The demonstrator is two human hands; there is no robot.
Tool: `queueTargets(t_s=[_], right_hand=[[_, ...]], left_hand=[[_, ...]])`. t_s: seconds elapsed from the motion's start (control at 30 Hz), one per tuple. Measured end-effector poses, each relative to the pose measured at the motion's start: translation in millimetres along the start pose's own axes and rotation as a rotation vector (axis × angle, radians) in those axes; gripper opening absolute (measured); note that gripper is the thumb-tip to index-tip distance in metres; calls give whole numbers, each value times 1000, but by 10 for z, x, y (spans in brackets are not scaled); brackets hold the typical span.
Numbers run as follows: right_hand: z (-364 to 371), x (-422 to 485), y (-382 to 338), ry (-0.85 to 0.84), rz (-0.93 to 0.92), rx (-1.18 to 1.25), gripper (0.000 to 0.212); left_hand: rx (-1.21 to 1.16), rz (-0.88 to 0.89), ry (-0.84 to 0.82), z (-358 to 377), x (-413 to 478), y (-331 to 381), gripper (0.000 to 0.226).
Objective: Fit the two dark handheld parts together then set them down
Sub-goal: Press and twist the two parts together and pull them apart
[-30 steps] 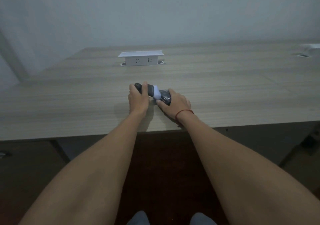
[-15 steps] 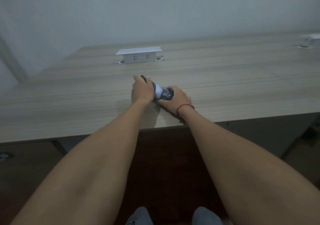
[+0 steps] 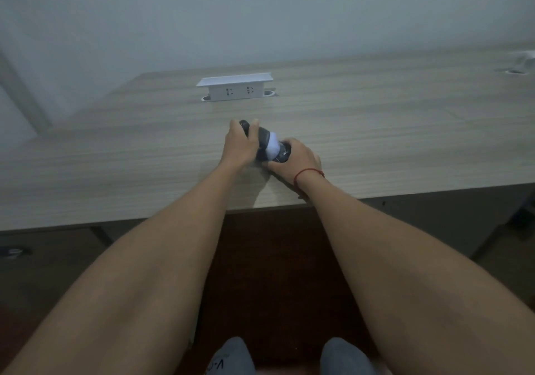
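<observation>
Both hands meet over the wooden table (image 3: 390, 131) near its front edge. My left hand (image 3: 240, 146) is wrapped around a dark elongated handle part (image 3: 262, 136) whose far end sticks out past the fingers. My right hand (image 3: 298, 159) grips a dark rounded head part (image 3: 283, 154) with small white lettering. A white section (image 3: 272, 148) shows between the two dark parts, which sit end to end in one line. Whether they are fully seated I cannot tell. A red string circles the right wrist.
A white pop-up socket box (image 3: 235, 86) stands on the table behind the hands. Another white fitting (image 3: 521, 62) sits at the far right edge. A pale wall rises behind the table. Dark floor and my knees show below the table edge.
The hands and the parts have shifted slightly away from me and upward in view. The left hand's grip has moved further around the handle, and the parts look pressed closer together.
</observation>
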State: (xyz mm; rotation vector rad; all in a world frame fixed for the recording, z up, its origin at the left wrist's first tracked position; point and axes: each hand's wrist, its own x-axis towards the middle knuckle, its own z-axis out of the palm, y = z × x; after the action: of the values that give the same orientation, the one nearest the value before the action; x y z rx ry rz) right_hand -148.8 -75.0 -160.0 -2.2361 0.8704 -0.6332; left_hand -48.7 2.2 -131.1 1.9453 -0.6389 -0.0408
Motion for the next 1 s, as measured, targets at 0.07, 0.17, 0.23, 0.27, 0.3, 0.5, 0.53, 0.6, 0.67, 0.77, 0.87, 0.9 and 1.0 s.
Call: queueTargets(t_s=[0.07,0.17,0.23,0.27,0.3,0.5,0.53,0.6,0.67,0.77,0.87,0.9,1.0], right_hand=[[14,24,15,-16,-3,-17,64],[10,51,26,-33,7,-34,64],[4,50,18,-28,2,-37,60],[6,42,14,-24,0,-32,59],[10,36,16,-20,-1,-27,58],[33,67,45,-32,6,-22,64],[27,72,43,-30,5,-27,63],[25,63,38,-29,2,-36,59],[27,54,41,-21,-3,-27,58],[10,48,45,-23,-6,-37,58],[-11,33,31,-12,-3,-31,53],[-11,25,28,-14,-3,-21,51],[4,13,31,-18,-3,-13,53]], left_hand=[[32,-37,43,-9,-34,-32,46],[105,0,58,-85,13,-60,45],[110,87,21,-87,20,-23,43],[112,108,3,-64,17,-27,43],[123,103,-7,-48,10,-45,41],[206,40,12,-118,-8,-133,38],[160,57,23,-98,-14,-100,39],[114,65,27,-52,-47,-78,37],[157,53,13,-59,-77,-112,36],[172,34,37,-117,-78,-117,40],[60,101,63,-56,-120,-8,40],[69,105,50,-26,-141,1,40],[176,52,46,-37,-151,-40,40]])
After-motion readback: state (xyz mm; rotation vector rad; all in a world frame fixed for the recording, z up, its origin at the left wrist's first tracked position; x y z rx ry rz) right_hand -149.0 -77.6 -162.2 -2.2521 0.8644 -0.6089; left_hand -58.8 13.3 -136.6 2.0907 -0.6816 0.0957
